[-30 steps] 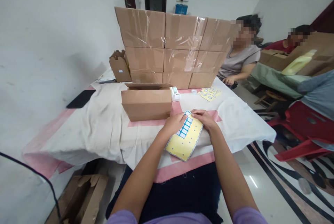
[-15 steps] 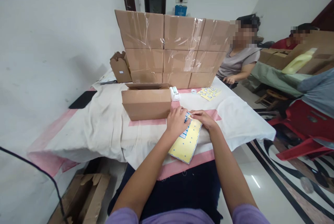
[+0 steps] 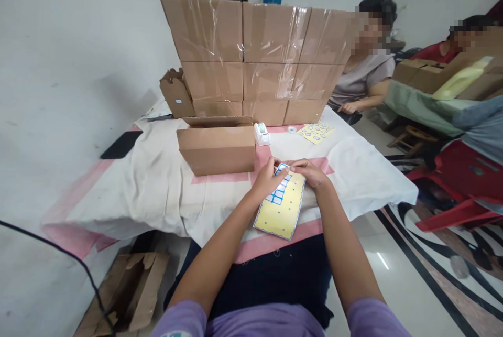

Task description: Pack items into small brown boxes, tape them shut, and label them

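Observation:
A yellow printed card [image 3: 280,216] with blue dots and a scalloped blue border lies tilted before me, its near end close to the table edge. My left hand [image 3: 270,178] pinches its far left part, beside a grid of white squares outlined in blue. At the far right corner my right hand [image 3: 310,172] grips the same card, thumb on top. The fingertips of both hands nearly meet at the card's far edge. Beyond them lie a white tape dispenser [image 3: 262,134], a small roll of clear tape [image 3: 292,130] and a yellow patterned sheet [image 3: 316,132].
An open cardboard box [image 3: 218,149] stands left of my hands. Taped cartons [image 3: 271,38] form a wall behind it. A black flat object [image 3: 121,145] lies at the left edge. A co-worker [image 3: 365,80] sits at the far right; another box [image 3: 137,290] is on the floor.
My left hand has drawn back from lying over the card to pinching its far side, uncovering more of the white grid. The card has turned slightly. The camera view has shifted a little.

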